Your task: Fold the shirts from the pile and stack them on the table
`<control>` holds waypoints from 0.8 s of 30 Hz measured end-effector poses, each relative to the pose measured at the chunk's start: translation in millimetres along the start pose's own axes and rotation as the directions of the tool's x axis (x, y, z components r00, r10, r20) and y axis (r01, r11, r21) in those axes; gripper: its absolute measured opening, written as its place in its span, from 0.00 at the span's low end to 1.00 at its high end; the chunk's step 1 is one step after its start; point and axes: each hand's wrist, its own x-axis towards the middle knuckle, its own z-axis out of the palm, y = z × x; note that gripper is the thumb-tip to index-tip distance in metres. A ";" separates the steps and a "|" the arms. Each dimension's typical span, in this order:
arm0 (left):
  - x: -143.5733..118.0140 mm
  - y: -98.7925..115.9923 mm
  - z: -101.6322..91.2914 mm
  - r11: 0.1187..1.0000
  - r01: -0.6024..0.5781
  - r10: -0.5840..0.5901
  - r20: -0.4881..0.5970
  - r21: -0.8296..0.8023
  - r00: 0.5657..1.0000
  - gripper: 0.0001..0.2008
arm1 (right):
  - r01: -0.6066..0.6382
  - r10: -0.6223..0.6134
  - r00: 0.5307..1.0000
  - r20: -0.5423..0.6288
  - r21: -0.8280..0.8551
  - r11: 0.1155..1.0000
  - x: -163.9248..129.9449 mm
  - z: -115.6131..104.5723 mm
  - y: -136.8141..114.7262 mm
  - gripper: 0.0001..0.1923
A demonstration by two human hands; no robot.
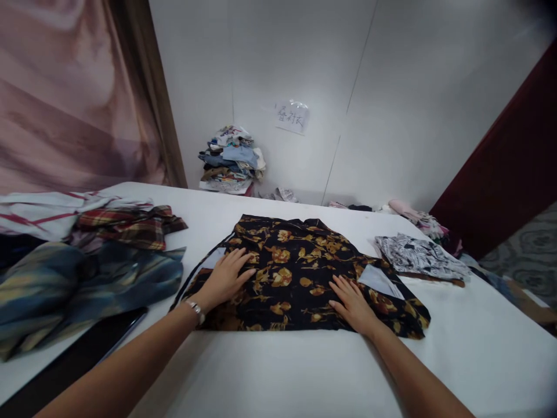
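Garment (pixel 296 273) lies crosswise, narrowing away; left hand (pixel 227 278), right hand (pixel 353 303) flat atop, gripping nothing.

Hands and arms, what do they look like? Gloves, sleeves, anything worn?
Left hand and right hand are ungloved; no sleeves on the visible forearms. The left wrist wears a silver-coloured band, watch or bracelet, can't tell which. Nothing visible on the right wrist. No cables or markings seen.
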 end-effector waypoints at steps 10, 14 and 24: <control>4.2 3.6 23.3 0.992 0.058 -0.068 0.087 0.115 0.994 0.28 | 0.094 -0.077 0.989 -0.129 0.128 0.987 72.7 -50.0 -17.4 0.27; 1.8 11.7 16.2 0.967 0.177 -0.189 0.049 0.183 0.981 0.31 | 0.154 -0.142 0.984 -0.103 0.119 0.981 125.0 -40.3 -58.8 0.29; -1.4 -11.6 23.1 0.953 0.204 -0.211 0.011 0.226 0.977 0.35 | 0.066 -0.054 0.994 -0.095 0.125 0.990 189.6 -47.1 -32.7 0.19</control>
